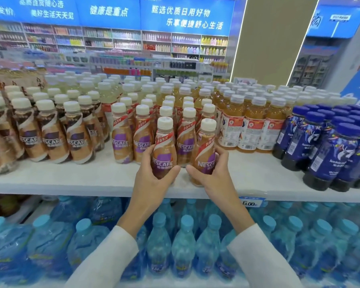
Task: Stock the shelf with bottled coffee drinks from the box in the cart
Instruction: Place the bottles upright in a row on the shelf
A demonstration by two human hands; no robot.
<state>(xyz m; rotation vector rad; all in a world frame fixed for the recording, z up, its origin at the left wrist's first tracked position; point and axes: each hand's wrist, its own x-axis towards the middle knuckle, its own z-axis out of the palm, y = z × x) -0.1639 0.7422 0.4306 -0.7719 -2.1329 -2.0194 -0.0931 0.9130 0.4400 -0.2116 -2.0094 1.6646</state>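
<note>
Left hand (152, 180) grips a white-capped, tan-and-purple Nescafé bottle (164, 142).

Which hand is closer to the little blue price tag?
Right. The right hand, gripping a coffee bottle, is just above and left of the price tag; the left hand, gripping a second bottle, sits farther left.

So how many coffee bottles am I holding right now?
2. The left hand grips the left-hand bottle, the right hand the right-hand bottle, both over the shelf front. No more seem hidden in the hands.
</note>
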